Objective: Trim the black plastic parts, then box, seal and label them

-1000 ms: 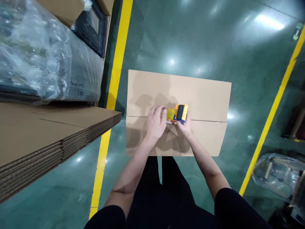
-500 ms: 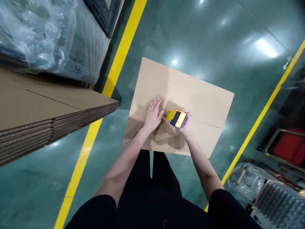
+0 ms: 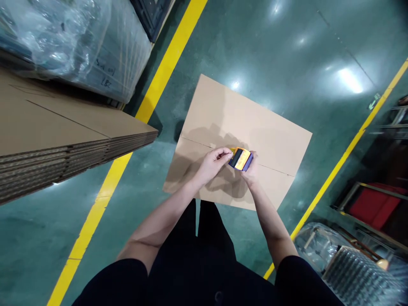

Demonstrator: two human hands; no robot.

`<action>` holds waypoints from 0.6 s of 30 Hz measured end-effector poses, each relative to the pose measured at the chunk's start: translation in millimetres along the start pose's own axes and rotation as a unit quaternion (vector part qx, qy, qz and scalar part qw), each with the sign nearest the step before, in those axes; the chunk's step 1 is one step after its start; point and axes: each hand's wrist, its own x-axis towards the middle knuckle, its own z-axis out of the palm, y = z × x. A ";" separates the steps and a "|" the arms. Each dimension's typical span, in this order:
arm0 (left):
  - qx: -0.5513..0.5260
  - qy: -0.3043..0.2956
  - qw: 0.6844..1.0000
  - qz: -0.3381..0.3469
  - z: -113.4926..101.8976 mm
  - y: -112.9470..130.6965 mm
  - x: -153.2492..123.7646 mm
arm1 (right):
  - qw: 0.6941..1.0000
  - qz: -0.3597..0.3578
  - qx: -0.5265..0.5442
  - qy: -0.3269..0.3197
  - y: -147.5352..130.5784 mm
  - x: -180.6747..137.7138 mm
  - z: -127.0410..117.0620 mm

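My right hand (image 3: 250, 168) is wrapped round a tape dispenser (image 3: 240, 159) with yellow, black and purple parts. It is held above a large cardboard box (image 3: 270, 131), whose middle seam runs beneath both hands. At the left end of the dispenser, my left hand (image 3: 214, 163) has thumb and forefinger pinched together. Whatever lies between those fingertips is too small to make out. Shadows of both hands fall on the cardboard.
On the left rises a stack of flat cardboard sheets (image 3: 79, 127), with a plastic-wrapped load (image 3: 105, 55) behind it. Yellow lines (image 3: 159, 72) cross the green floor. At the right are a red bin (image 3: 376, 206) and wrapped goods (image 3: 318, 242).
My left hand has gone from open fingers near the box surface to a pinch close against the tape dispenser. My right hand still holds the dispenser. The view has turned slightly.
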 end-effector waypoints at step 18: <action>0.220 0.171 0.960 0.012 -62.9 -4.3 14.5 | 0.926 -0.282 -0.237 -0.085 -36.3 44.5 -14.1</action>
